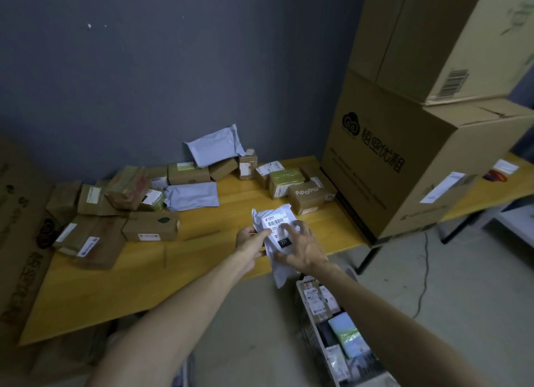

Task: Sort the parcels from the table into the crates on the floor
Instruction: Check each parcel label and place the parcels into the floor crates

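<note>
Hands number two, and both meet on one parcel (276, 219). The left hand (250, 239) pinches its left edge, thumb on the front face. The right hand (302, 249) lies across the lower face with fingers spread wide, their tips just beside the printed label. The parcel is a soft white plastic mailer, crumpled, with a barcode label and a black tag reading 231. It is held tilted above the front edge of the table (202, 243), its lower end hanging past that edge.

The table is one long top of smooth yellow wood. On it lie two pale grey plastic mailers (213, 146), flat and pillowy. One leans on boxes at the back wall; the other is near the middle. Small brown cardboard boxes (150, 227), many taped and labelled, sit in two clusters, left and right; they overlap too much for an exact count. Two large cardboard cartons (404, 172) stand stacked at the right end.

One white lattice plastic crate (308, 339) sits on the floor below the right forearm, holding flat packets.
</note>
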